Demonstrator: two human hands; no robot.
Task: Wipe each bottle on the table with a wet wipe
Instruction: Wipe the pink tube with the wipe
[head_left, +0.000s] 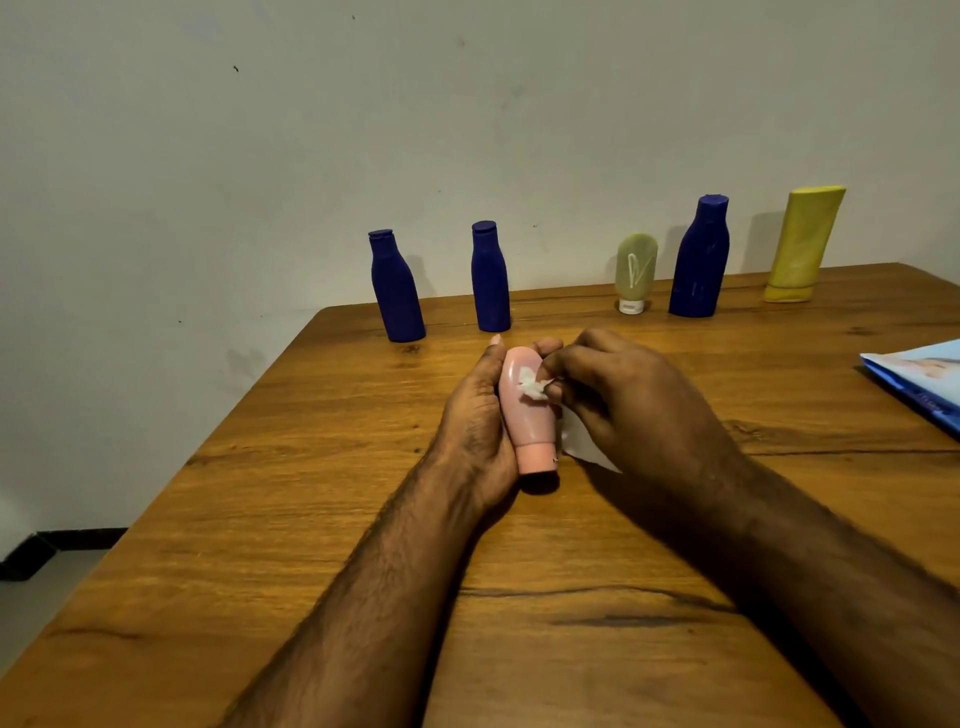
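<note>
Your left hand (483, 410) grasps the pink bottle (524, 410) above the table (311, 467), long axis running away from you, cap nearest — your right hand (618, 395) pinches the wet wipe (535, 387) against its right flank.

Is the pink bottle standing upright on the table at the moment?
No, the pink bottle is gripped by the left hand while the right hand wipes it.

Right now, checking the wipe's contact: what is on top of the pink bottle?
A crumpled wet wipe, pinched by the right hand; the rest trails hidden behind it.
</note>
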